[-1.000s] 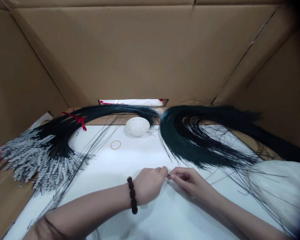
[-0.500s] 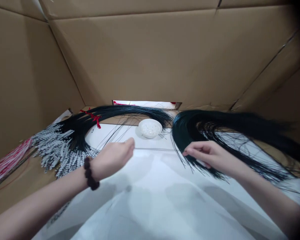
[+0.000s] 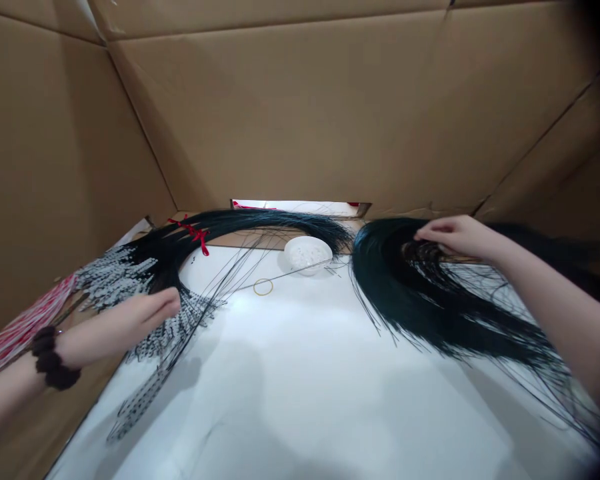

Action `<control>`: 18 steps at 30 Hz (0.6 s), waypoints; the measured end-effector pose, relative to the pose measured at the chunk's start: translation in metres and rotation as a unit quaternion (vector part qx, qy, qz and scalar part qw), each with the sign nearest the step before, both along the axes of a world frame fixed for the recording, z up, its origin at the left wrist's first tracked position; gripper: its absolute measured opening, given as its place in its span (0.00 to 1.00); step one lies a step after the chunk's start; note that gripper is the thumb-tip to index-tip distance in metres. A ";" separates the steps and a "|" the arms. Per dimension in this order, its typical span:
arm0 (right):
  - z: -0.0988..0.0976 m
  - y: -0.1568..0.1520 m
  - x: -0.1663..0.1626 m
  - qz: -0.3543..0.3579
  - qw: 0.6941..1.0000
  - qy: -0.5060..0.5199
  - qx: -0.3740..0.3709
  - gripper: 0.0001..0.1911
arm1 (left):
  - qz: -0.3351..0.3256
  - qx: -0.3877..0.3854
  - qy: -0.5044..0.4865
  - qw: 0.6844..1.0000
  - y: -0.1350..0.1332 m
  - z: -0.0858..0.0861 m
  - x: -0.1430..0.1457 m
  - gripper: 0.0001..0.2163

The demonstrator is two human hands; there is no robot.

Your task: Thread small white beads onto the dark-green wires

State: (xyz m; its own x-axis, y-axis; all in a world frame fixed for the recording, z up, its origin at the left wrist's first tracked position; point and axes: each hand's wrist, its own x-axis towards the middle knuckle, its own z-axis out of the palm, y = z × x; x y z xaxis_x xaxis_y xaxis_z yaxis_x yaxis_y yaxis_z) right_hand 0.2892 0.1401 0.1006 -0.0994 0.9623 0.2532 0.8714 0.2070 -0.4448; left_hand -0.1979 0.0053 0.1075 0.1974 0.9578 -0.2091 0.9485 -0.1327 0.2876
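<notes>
My left hand [image 3: 125,323] is low at the left, fingers pressed together on a thin dark strand that runs toward the white bowl [image 3: 308,254]. It hovers over the bundle of dark strands with white beaded ends [image 3: 130,283], tied with a red ribbon [image 3: 196,235]. My right hand [image 3: 455,235] reaches to the far right. Its fingertips are curled down and pinch into the top of the loose dark strand bundle [image 3: 420,300]. A dark bead bracelet [image 3: 50,360] is on my left wrist.
The work lies on a white sheet [image 3: 305,387] inside tall cardboard walls [image 3: 300,113]. A yellow rubber band [image 3: 263,287] lies near the bowl. Red and white strands [image 3: 20,327] lie at the far left edge. A slot opens in the back wall [image 3: 300,207].
My hands were together at the sheet's middle, then drew apart. The left hand swung left to the beaded bundle with a strand; the right hand rose to the top of the dark bundle.
</notes>
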 end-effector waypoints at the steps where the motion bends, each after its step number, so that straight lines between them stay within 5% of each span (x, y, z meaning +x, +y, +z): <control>1: 0.003 0.012 -0.011 0.018 0.999 0.000 -0.038 0.21 | -0.010 -0.027 -0.001 1.000 -0.001 -0.005 -0.001 0.09; 5: 0.010 0.068 -0.071 -0.029 0.998 0.002 0.055 0.18 | -0.026 -0.058 0.001 0.998 -0.009 -0.016 -0.004 0.10; 10: 0.011 0.116 -0.160 -0.025 0.986 0.012 0.164 0.13 | 0.003 -0.079 0.062 0.995 -0.022 -0.011 0.003 0.11; 14: 0.007 0.102 -0.206 0.037 0.972 -0.015 0.231 0.12 | 0.025 -0.084 0.081 0.993 -0.025 -0.013 0.002 0.10; 18: -0.004 0.057 -0.204 0.147 0.964 -0.004 0.220 0.09 | 0.024 -0.087 0.052 0.995 -0.027 -0.024 -0.006 0.08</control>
